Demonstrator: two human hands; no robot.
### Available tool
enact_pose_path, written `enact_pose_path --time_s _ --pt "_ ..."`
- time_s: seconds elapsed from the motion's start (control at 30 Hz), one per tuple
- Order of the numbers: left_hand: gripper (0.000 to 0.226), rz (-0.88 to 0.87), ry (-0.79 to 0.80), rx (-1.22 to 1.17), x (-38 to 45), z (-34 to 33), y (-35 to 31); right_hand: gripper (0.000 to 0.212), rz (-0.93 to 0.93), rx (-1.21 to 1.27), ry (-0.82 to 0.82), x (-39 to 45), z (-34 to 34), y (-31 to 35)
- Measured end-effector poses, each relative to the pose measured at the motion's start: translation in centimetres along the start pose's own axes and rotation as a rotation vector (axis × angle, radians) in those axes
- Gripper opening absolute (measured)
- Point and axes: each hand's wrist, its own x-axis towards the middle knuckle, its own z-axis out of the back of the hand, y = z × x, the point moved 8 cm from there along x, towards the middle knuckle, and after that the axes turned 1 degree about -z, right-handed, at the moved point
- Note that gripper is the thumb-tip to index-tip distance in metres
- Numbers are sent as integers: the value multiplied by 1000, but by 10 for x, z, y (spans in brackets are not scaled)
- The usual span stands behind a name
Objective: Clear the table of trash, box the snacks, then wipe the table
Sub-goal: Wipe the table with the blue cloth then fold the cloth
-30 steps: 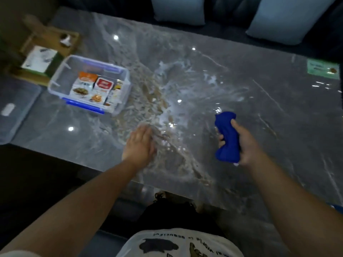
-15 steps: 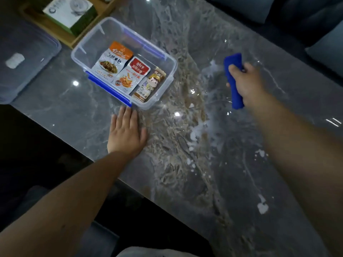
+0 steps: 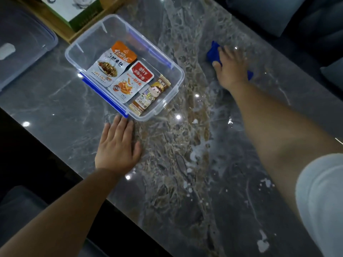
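fingers (image 3: 222, 51) of the right hand (image 3: 230, 69) lie spread flat, pressing the blue cloth (image 3: 211, 54) on the bench (image 3: 55, 108) at 1 o'clock. left hand (image 3: 117, 147) rests flat and empty at 7 o'clock, just short of the snack box (image 3: 96, 38). risk: a leftward wipe could shove the open box.

one head-worn wide-angle camera looks steeply down and a little forward, close above the table (image 3: 55, 101). the clear box (image 3: 111, 34) lies upper left of centre, with sofa cushions (image 3: 269, 15) beyond it to the right.
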Motion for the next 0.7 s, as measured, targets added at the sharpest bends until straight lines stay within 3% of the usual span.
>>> enact_pose_path --time_s 0.27,0.7 --pt "65 -2 18 -10 0 3 -2 55 185 13 86 -82 -25 40" --pt "64 -28 17 -46 -3 6 -5 52 235 -8 108 -240 -54 136"
